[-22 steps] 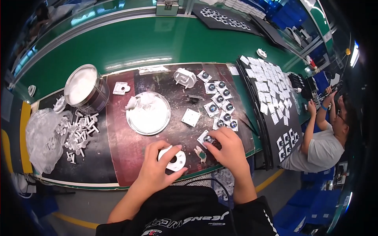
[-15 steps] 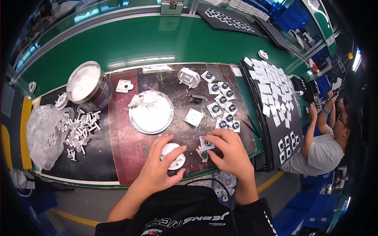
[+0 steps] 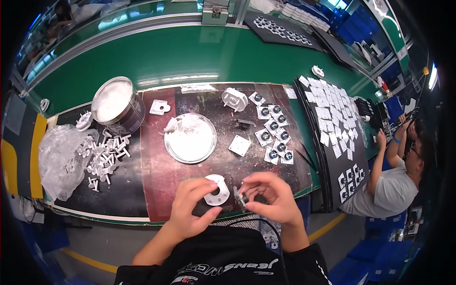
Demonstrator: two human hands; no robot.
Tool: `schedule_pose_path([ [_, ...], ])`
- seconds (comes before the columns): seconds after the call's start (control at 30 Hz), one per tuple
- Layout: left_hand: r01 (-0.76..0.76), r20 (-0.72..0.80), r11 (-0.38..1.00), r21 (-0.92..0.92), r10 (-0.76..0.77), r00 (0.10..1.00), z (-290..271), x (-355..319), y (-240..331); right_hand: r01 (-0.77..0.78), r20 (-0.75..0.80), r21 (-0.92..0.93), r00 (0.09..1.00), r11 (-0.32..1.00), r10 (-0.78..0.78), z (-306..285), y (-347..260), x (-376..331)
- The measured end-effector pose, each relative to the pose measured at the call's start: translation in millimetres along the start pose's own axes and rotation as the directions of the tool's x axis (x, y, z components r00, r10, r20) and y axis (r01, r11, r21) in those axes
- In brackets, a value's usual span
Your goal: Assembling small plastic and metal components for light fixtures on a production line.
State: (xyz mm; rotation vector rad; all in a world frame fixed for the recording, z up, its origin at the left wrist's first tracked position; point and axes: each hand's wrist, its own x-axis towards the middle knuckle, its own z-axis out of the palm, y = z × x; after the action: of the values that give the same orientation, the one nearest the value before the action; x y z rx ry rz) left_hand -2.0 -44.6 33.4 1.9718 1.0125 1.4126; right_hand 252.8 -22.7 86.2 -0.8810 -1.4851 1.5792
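My left hand grips a white round plastic part with a centre hole, just above the near edge of the dark work mat. My right hand is right beside it, pinching a small grey square piece and a thin tool between the fingers. Both hands are close together over the mat's front edge. Beyond the right hand lie several small square plates with black centres.
A round metal dish holds white scraps. A metal can stands at left by a heap of white pegs and a plastic bag. A black tray with white squares lies right. Another person sits at far right.
Both hands have drawn back from the row of square plates toward my body. My right hand has lifted a small piece and brought it beside the white round part.
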Motion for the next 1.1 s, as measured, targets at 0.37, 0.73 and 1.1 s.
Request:
schedule_pose_path([
  [0.37,0.457,0.131,0.657,-0.599,-0.483,0.866,8,-16,25,0.008,0.128,0.069,0.992,0.998,-0.017,16,8,6],
  [0.73,0.425,-0.097,0.746,-0.513,-0.543,0.834,28,-11,36,0.440,0.083,-0.817,0.730,0.373,-0.679,26,10,-6],
  [1.1,0.084,-0.038,0.987,0.138,-0.080,0.996,2,14,33,0.244,-0.226,-0.665,0.835,0.706,-0.502,7,22,-10],
])
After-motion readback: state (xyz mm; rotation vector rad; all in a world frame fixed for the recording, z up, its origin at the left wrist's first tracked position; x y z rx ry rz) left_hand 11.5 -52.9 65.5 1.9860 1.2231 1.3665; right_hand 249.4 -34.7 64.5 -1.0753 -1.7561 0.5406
